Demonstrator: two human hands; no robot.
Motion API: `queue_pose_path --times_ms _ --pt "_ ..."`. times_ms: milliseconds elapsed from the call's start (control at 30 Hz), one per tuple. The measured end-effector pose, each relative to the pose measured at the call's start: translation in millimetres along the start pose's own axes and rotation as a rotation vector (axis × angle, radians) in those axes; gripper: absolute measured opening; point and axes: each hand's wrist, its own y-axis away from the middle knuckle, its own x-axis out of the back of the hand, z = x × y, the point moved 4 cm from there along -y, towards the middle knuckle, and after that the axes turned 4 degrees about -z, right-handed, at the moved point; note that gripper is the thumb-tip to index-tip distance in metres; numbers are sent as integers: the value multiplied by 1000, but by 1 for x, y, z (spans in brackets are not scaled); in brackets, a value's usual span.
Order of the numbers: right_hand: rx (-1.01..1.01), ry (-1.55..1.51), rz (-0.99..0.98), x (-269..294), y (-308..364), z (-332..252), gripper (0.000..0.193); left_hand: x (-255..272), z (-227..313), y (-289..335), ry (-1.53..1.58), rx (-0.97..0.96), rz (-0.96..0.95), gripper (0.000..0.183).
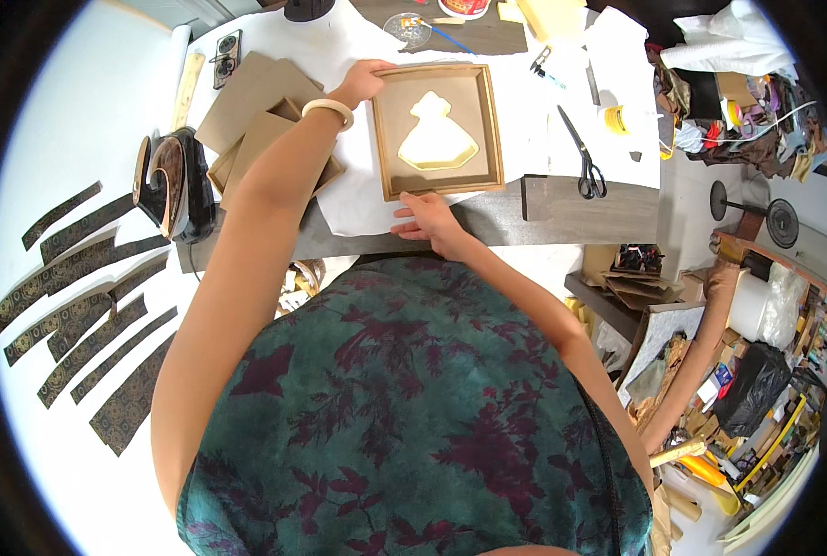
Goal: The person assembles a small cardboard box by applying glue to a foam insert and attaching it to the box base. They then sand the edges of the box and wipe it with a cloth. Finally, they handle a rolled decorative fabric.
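A shallow square brown box (391,139) lies before me on the white-covered table, with raised wooden-looking edges. In its panel is a dress-shaped opening, and a bright cream recess (439,141) shows through it. My left hand (365,82), with a pale bangle on the wrist, is closed on the far left corner of the box; its fingertips are partly hidden. At the near edge, my right hand (429,222) touches the rim with its upper fingers, while the other fingers stretch out leftward, apart. Brown boards (251,102) and a small open box (288,109) lie beneath my left forearm.
Black scissors (584,157) and a tape roll (615,120) lie right of the box. An iron (174,185) stands at the table's left end. Dark patterned strips (70,269) lie on the white surface farther left. Crowded shelves (757,371) and a dumbbell (752,211) are at right.
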Motion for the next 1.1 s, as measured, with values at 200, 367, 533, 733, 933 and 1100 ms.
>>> queue_pose_path --times_ms 200,367,533,733,933,1100 --pt "735 1107 824 98 28 -78 51 -42 -4 92 -146 285 397 86" --pt "551 1193 815 159 -19 -84 38 -92 2 142 -239 310 172 50" --pt "620 1167 781 145 -19 -75 34 -72 12 146 -326 270 232 40" --pt "590 1168 871 139 -24 -59 36 -71 2 150 -330 247 315 45" --pt "662 1003 923 127 -20 -65 39 -82 2 160 -320 244 422 42" --pt "654 1024 966 124 -37 -61 33 -91 1 160 -334 255 498 39"
